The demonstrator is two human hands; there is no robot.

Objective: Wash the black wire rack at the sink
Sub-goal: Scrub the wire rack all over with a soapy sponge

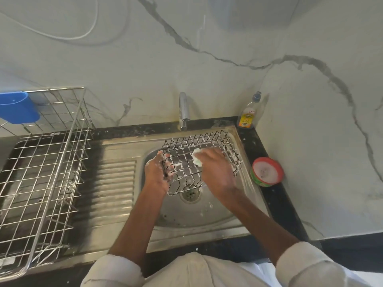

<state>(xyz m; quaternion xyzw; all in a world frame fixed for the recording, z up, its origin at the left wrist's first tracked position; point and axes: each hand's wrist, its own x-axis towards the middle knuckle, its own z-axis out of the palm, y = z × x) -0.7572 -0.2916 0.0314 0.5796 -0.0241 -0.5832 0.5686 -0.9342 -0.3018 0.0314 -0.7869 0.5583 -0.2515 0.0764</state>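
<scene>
Rack: my left hand grips the rack's near-left corner; it stretches away rightward.
Sponge: my right hand pinches the sponge on top.

Dim, soft light — edges bowed by wide-angle, slightly blurred throughout.

Head view, steeply down, close.
</scene>
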